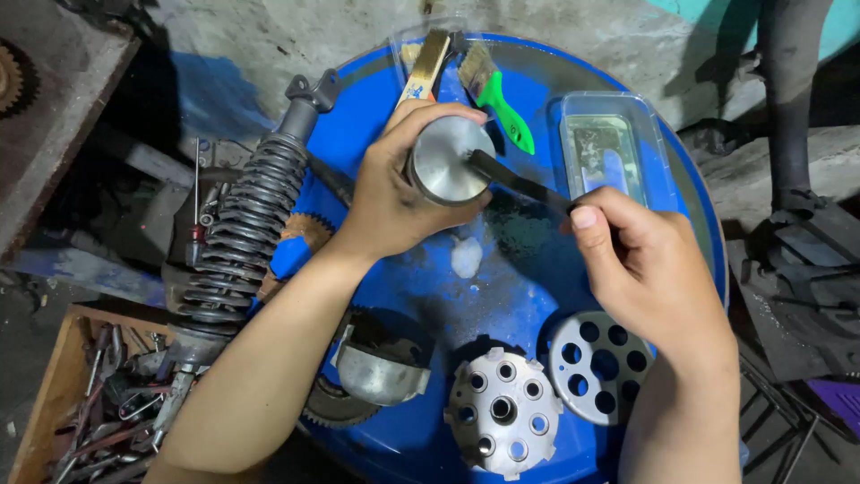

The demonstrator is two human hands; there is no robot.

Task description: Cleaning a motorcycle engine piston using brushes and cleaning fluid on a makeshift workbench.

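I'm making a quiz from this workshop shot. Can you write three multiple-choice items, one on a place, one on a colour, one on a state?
1. Where does the clear plastic tray sit?
A. on the blue drum top, beyond the right hand
B. in the wooden box
C. on the coil spring shock absorber

2. What colour is the handle of the paintbrush lying on the drum top?
A. red
B. green
C. yellow

3. What is the left hand doing?
A. resting open and empty
B. gripping the round metal piston
C. holding the perforated disc

Answers: 1 A, the tray lies at the drum's far right, past the right hand. 2 B, the handle is bright green. 3 B, the fingers wrap the piston while the right hand's dark brush touches its face.
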